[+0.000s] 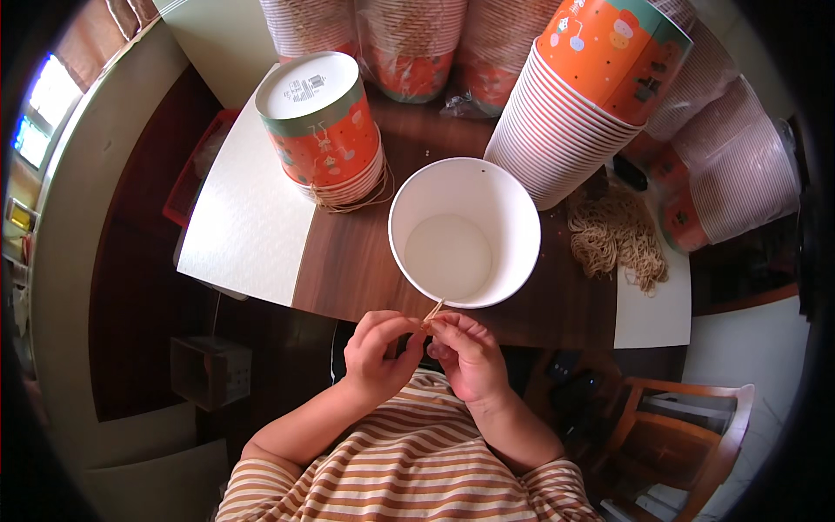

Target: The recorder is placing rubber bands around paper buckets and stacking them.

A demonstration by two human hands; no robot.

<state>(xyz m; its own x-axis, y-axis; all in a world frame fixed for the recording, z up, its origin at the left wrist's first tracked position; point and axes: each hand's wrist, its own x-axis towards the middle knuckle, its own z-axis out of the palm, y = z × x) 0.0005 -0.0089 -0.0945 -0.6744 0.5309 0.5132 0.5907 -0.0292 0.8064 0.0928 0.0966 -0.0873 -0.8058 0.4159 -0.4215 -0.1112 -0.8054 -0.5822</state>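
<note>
- The desk (pixel 348 265) spreads across the middle, dark brown wood-look in the centre with pale panels to the left and right.
- A wooden chair (pixel 678 439) stands at the lower right, beyond the desk's near edge.
- Stacks in clear plastic bags (pixel 413 52) line the far side; more bagged stacks (pixel 735 170) stand at the right, their pale rims packed close together.
- A tall stack (pixel 565 122) of orange-printed containers rises right of centre, its many white rims showing below the topmost one.
- A shorter stack (pixel 326 135) stands upside down on the left, with a white base uppermost and a green band around it.
- An open white tub (pixel 457 230) sits between those two stacks, near the front of the desk, mouth up; only its bare white inside is seen.
- A tangled heap of beige cord (pixel 617 230) lies on the right, near the foot of the tall stack.
- The left hand (pixel 383 352) and right hand (pixel 470 352) meet just in front of the tub, the fingers of both pinched together on a thin beige cord.
- Loose cord loops (pixel 352 204) lie around the lower part of the shorter stack.
- That pinched cord (pixel 436 310) is between the fingertips, its ends pointing toward the tub's near rim; whether they touch it, I cannot tell.
</note>
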